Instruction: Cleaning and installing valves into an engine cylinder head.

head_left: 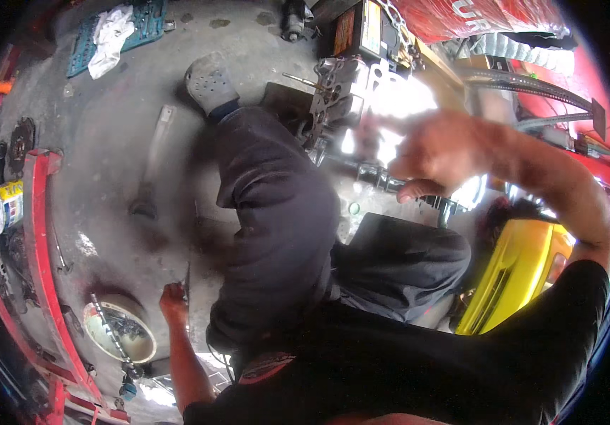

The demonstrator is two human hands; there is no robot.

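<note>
My left hand (174, 303) is low on the left, beside my bent leg. Its fingers are closed round a thin metal rod (188, 273), whose kind I cannot make out. Over a metal engine part (344, 88) on the right is my right hand (436, 154), smeared by motion. Its thumb stands apart from the fingers and nothing shows in its grasp. Strong glare hides what lies just beyond the fingertips. A flat gasket-like plate with holes (325, 83) shows at the part's left side.
A bucket (147, 347) with a ridged rod (106, 329) across it stands lower left, beside a red metal frame (39, 234). A long-handled tool (154, 152) lies on the floor. Top right is a battery (372, 32); a yellow casing (507, 273) is lower right.
</note>
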